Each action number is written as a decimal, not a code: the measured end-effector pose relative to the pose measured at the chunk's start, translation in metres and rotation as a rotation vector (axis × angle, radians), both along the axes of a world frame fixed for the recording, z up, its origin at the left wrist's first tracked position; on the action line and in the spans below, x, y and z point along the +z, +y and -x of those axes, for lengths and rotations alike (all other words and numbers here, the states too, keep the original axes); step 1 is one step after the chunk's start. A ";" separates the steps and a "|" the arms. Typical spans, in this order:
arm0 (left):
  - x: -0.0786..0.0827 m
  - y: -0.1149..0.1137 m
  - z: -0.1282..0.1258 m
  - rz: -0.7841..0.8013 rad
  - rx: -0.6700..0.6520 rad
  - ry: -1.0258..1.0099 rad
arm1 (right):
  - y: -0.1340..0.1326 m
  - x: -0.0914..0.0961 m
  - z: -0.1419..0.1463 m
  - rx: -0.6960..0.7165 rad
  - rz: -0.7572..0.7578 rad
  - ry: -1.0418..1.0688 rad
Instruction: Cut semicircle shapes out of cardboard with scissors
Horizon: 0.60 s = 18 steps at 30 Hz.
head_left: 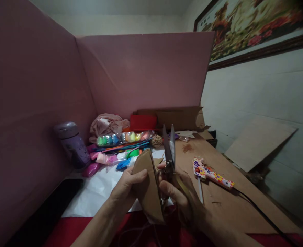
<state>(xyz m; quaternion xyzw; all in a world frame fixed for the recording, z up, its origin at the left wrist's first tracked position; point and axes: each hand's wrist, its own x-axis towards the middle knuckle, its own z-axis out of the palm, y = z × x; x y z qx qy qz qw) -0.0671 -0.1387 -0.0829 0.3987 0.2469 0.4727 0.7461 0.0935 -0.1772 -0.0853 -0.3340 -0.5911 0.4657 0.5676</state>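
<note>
Near the middle of the view my left hand (128, 183) grips a brown cardboard piece (147, 192) with a curved outer edge, its thumb pressed on the face. My right hand (178, 192) is closed around a pair of scissors (169, 151) just to the right of the cardboard. The scissors' blades point up and away, parted slightly at the tips, with no cardboard between them. Fingers of my right hand come close to the cardboard's straight edge; whether they touch it I cannot tell. Part of the scissors' handle is hidden by my hand.
A flower-patterned glue gun (213, 176) with a black cord lies on the right of the cardboard-covered table. A purple bottle (73, 145) stands at left. Clay packs (125, 138), a twine ball (157, 141) and white plastic sheeting (92, 199) lie beyond my hands. Pink panels (146, 68) enclose the back and left.
</note>
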 end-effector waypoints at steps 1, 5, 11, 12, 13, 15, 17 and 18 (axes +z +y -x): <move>0.000 0.001 0.000 0.016 -0.012 -0.027 | 0.001 0.000 0.000 0.004 0.014 0.028; 0.000 0.004 0.001 0.128 0.024 -0.094 | 0.002 -0.002 0.003 0.076 0.095 0.160; 0.003 0.009 0.004 0.291 0.322 -0.182 | 0.003 -0.009 0.003 0.158 0.204 0.245; 0.004 0.009 0.004 0.308 0.351 -0.197 | 0.003 -0.009 0.003 0.156 0.208 0.241; 0.006 0.009 0.004 0.322 0.374 -0.204 | 0.003 -0.010 0.003 0.147 0.204 0.229; 0.009 0.010 0.004 0.343 0.412 -0.201 | 0.003 -0.009 0.003 0.119 0.186 0.188; 0.011 0.010 0.003 0.353 0.435 -0.207 | 0.003 -0.007 0.003 0.096 0.149 0.149; 0.012 0.010 0.002 0.354 0.440 -0.215 | 0.003 -0.006 0.003 0.087 0.127 0.132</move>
